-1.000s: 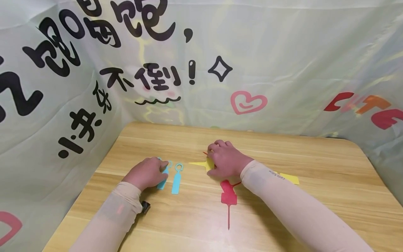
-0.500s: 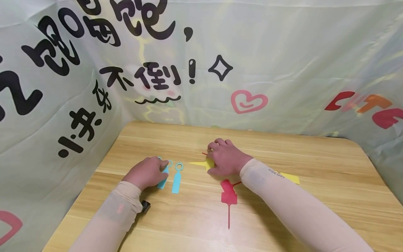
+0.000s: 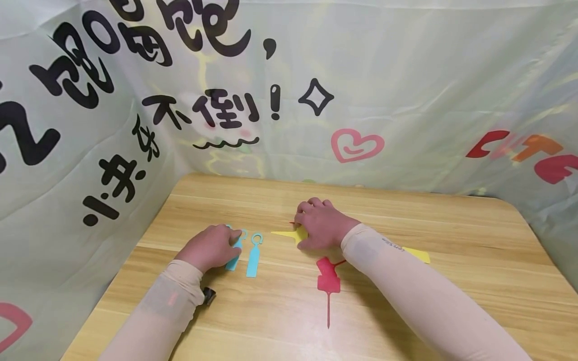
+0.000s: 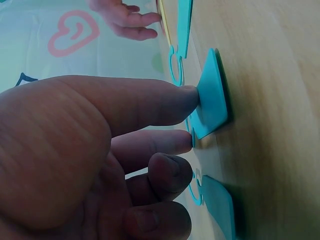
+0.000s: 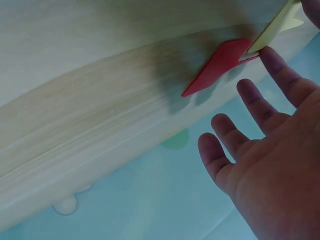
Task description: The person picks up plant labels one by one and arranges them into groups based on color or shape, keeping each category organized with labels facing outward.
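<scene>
Nearest us, flat, smooth red tags [image 3: 328,282] overlap on the wood-grained table [image 3: 271,326], one tapering to a thin spike that points our way. Just beyond, we see a ring-topped blue strip [image 3: 253,261] lying flat; near it, the tilted blue tag [image 4: 212,100] is pinched between thumb and forefinger of the left hand [image 3: 208,248], whose remaining fingers curl inward. Slightly farther, the right hand [image 3: 324,225] arches palm down over the table, thumb and forefinger pinching a thin yellow tag [image 3: 301,234], its other fingers spread apart. Behind hangs creased pale cloth [image 3: 406,100] with black lettering and a pink heart.
</scene>
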### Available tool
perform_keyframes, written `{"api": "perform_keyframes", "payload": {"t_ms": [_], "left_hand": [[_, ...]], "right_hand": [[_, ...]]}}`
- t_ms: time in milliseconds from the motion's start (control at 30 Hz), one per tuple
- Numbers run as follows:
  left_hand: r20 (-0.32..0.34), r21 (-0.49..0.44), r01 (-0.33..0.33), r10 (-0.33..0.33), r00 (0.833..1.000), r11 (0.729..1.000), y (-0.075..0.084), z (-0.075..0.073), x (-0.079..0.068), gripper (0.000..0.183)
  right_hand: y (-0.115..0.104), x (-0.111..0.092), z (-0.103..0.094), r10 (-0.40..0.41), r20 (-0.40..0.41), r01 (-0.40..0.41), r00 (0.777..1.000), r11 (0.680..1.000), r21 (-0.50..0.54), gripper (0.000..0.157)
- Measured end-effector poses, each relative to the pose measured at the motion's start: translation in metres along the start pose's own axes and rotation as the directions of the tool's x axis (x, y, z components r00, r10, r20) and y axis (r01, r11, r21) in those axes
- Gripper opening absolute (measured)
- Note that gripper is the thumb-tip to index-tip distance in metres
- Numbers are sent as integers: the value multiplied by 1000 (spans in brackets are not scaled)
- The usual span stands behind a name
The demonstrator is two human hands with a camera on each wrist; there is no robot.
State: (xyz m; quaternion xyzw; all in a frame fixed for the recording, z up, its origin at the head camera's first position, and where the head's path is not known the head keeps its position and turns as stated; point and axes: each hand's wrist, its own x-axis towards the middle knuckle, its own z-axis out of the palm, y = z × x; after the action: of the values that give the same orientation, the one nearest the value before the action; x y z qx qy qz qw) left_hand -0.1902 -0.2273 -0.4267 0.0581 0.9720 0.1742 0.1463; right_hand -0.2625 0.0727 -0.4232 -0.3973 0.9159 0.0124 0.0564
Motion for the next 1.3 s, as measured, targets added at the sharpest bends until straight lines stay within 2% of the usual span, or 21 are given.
{"api": "perform_keyframes", "payload": {"t_ms": [167, 400, 567, 900, 1167, 1300], "left_hand": [[-4, 23, -1, 1, 1000, 1000, 0, 0, -1, 45], [1, 18, -4, 4, 1000, 1000, 0, 0, -1, 46], [4, 27, 1, -1, 1000, 1000, 0, 0, -1, 47], [11, 9, 14, -14, 1000, 1000, -1, 2, -1, 50], [16, 15, 13, -13, 1000, 1000, 0, 1, -1, 51], [19, 11, 18, -19, 1000, 1000, 1, 0, -2, 52]], "right_hand": [[0, 1, 1, 4, 2, -4, 1000, 1000, -13, 46], [0, 4, 3, -8, 2, 8, 1000, 1000, -4, 46], [-5, 5, 3, -21, -18, 20, 1000, 1000, -19, 39], [-2, 1, 4, -104, -96, 93, 990, 989, -114, 38], [14, -15, -5, -131, -95, 117, 987, 983, -142, 55], [27, -30, -9, -128, -98, 113, 987, 983, -147, 56]]}}
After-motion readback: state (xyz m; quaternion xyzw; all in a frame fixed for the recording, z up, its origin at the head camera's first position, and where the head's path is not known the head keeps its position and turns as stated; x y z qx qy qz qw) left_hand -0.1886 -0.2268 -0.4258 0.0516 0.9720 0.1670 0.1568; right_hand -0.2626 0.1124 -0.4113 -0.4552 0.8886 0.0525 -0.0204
